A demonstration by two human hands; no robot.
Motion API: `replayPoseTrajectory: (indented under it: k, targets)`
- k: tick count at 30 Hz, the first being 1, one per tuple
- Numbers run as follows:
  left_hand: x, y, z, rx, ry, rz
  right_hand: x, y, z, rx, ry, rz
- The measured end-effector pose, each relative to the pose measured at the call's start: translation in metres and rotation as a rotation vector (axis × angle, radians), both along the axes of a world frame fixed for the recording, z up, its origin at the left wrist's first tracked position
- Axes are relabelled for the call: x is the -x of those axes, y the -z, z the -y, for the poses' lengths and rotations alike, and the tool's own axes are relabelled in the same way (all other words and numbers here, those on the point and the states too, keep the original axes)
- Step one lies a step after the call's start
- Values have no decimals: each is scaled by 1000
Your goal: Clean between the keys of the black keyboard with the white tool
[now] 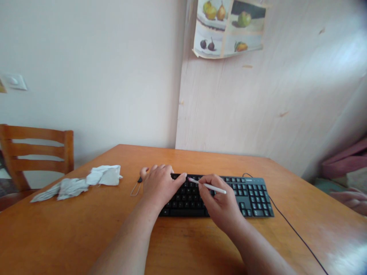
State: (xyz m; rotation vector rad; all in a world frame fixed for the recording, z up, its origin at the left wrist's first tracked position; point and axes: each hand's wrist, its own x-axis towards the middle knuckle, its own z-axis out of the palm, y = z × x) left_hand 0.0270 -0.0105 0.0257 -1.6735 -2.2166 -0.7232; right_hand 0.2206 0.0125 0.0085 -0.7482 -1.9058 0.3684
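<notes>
A black keyboard lies on the wooden table in front of me. My left hand covers its left end, with fingers bent over the far edge and the thumb stretched along the upper keys. Between thumb and fingers, my right hand pinches a slim white-handled brush. The brush slants down to the left, and its pinkish tip is at the upper rows of keys, close to my left thumb. My right hand hides some of the keys in the middle. Whether the bristles touch a key, I cannot tell.
Crumpled white cloths or tissues lie on the table at left. A small looped cord is beside my left hand. The keyboard cable runs to the lower right. A wooden chair stands left; a wall is behind.
</notes>
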Motion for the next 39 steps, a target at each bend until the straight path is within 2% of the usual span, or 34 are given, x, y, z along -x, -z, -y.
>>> replayPoseTrajectory:
  k: [3, 5, 11, 17, 22, 25, 28, 31, 35, 37, 39]
  targets:
    - [0, 0, 0, -3, 12, -2, -5, -1, -2, -24, 158, 11]
    - [0, 0, 0, -9, 13, -8, -7, -2, -1, -12, 204, -17]
    - [1, 0, 0, -5, 1, -20, -1, -3, 5, 63, 12, -43]
    - [1, -1, 0, -14, 9, -27, -6, -2, 0, 33, 218, -18]
    - [1, 1, 0, -22, 6, -28, -4, -3, 1, 63, 80, -28]
    - [1, 1, -1, -27, 5, -19, -4, -3, 0, 41, 169, 8]
    - [2, 1, -1, -27, 13, -10, -6, -4, -1, 36, 254, -68]
    - [1, 1, -1, -23, 10, -9, -5, -5, 1, 46, 154, -144]
    - [0, -1, -1, -22, 3, -16, 0, -1, 2, 66, -2, -120]
    - [0, 0, 0, -26, 6, -21, 1, 0, 0, 83, -25, -85]
    - [0, 0, -1, -26, 10, -23, -1, 0, -2, 89, 22, -66]
